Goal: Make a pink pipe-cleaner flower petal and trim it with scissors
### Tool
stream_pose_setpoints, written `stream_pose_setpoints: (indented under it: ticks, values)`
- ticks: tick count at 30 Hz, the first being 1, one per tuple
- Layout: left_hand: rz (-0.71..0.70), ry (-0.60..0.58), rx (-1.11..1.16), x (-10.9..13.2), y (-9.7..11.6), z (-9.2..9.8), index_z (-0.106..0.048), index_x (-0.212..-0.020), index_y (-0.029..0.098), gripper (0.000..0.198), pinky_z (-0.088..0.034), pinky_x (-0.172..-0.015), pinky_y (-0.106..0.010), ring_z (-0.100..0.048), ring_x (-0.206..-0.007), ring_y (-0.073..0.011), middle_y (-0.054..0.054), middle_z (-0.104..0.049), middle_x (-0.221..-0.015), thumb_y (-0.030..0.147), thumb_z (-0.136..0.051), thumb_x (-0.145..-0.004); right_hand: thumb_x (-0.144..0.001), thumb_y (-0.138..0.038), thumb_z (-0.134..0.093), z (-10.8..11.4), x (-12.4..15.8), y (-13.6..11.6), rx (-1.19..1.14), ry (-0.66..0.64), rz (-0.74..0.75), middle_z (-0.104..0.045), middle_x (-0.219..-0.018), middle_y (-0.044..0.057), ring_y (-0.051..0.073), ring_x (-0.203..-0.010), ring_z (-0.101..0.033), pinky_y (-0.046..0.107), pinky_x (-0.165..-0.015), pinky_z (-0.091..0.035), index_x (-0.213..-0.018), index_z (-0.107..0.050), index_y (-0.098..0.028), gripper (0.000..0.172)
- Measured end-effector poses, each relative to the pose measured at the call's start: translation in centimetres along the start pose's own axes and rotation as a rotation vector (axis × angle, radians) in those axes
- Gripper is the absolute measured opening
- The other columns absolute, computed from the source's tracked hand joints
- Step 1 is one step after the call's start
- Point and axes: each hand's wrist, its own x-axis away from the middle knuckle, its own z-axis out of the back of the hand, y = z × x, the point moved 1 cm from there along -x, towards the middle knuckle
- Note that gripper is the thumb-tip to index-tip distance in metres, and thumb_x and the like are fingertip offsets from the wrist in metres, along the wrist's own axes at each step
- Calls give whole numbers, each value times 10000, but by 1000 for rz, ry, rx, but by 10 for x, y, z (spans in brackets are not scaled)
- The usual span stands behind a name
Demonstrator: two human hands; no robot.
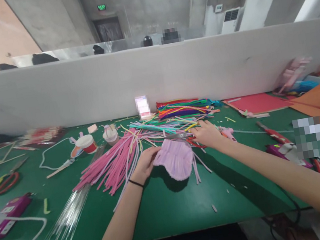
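Note:
My left hand (145,164) is closed on the edge of a pale lilac pipe-cleaner piece (175,158), a ridged fan shape lifted just above the green table (168,204). My right hand (208,133) reaches forward with its fingers curled over the red-handled scissors (185,137) that lie beside the lilac piece. A spread of pink pipe cleaners (110,165) fans out to the left of my left hand. Loose lilac strands hang from the piece's right side.
A pile of mixed-colour pipe cleaners (183,110) lies at the back by the white partition (152,76). Thin wires (68,219), a purple glue gun (6,211), a red-and-white cup (87,143), red and orange foam sheets (257,103) and more tools at right surround the work spot.

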Motion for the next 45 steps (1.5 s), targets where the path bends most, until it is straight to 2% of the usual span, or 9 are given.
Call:
stream_pose_setpoints:
  ticks: [7, 13, 18, 26, 32, 36, 38, 41, 45]
  values:
    - [17, -25, -38, 1, -1, 1, -646, -615, 168, 163, -365, -480, -230, -536, -516, -121, -3, -617, -594, 265, -778, -608, -917, -203, -503, 19, 4, 11, 4, -16, 131, -707, -803, 118, 279, -897, -553, 357, -738, -325, -920, -680, -148, 186]
    - [-8, -17, -47, 3, 6, 1, -626, -645, 155, 199, -344, -477, -213, -512, -517, -102, 22, -571, -589, 274, -781, -606, -928, -390, -506, 40, 13, 6, -51, -11, -134, -691, -893, 159, 294, -920, -557, 364, -774, -346, -979, -615, -122, 294]
    - [-21, -72, -91, 6, 8, 0, -585, -635, 163, 250, -348, -491, -216, -479, -505, -90, 47, -531, -586, 300, -792, -605, -943, -554, -391, 32, 23, -6, -269, -171, -403, -669, -938, 181, 284, -892, -611, 326, -715, -378, -993, -561, -114, 474]
    - [-65, -103, -235, 13, 20, 3, -587, -615, 145, 319, -261, -455, -204, -420, -475, -66, 39, -534, -555, 363, -818, -594, -934, -558, -389, 10, 33, -20, -644, -549, -453, -695, -870, 137, 244, -789, -655, 270, -587, -340, -834, -600, -164, 458]
    - [-61, -52, -291, 10, 27, 15, -688, -704, 129, 325, -339, -484, -203, -497, -540, -94, 5, -599, -615, 391, -831, -577, -903, -458, -504, 0, 34, -25, -587, -503, -407, -706, -843, 110, 251, -835, -639, 287, -660, -374, -798, -659, -178, 337]
    - [-57, -9, -304, 6, 25, 19, -720, -724, 123, 336, -375, -511, -211, -538, -589, -112, -26, -656, -690, 389, -838, -557, -875, -375, -557, 8, 25, -31, -625, -179, -510, -722, -965, 122, 325, -1111, -556, 421, -914, -369, -856, -717, -204, 235]
    - [-63, -13, -320, 4, 22, 17, -730, -729, 122, 330, -380, -526, -215, -546, -603, -118, -34, -666, -696, 386, -835, -562, -898, -402, -513, 11, 16, -40, -929, -2, -569, -727, -988, 108, 281, -1037, -601, 400, -912, -395, -887, -728, -206, 290]
    - [-72, -51, -339, 4, 17, 13, -739, -732, 125, 311, -386, -554, -225, -557, -620, -127, -38, -674, -699, 386, -823, -584, -851, -520, -539, 4, 2, -62, -1602, -8, -582, -734, -903, 91, 234, -854, -654, 351, -784, -465, -910, -730, -186, 389]
    - [-88, -101, -383, 3, 12, 10, -746, -729, 138, 287, -380, -572, -236, -561, -628, -136, -35, -681, -701, 398, -801, -620, -725, -512, -687, -12, -1, -82, -1834, 5, -707, -698, -764, 25, 159, -700, -591, 282, -678, -430, -795, -728, -181, 340]
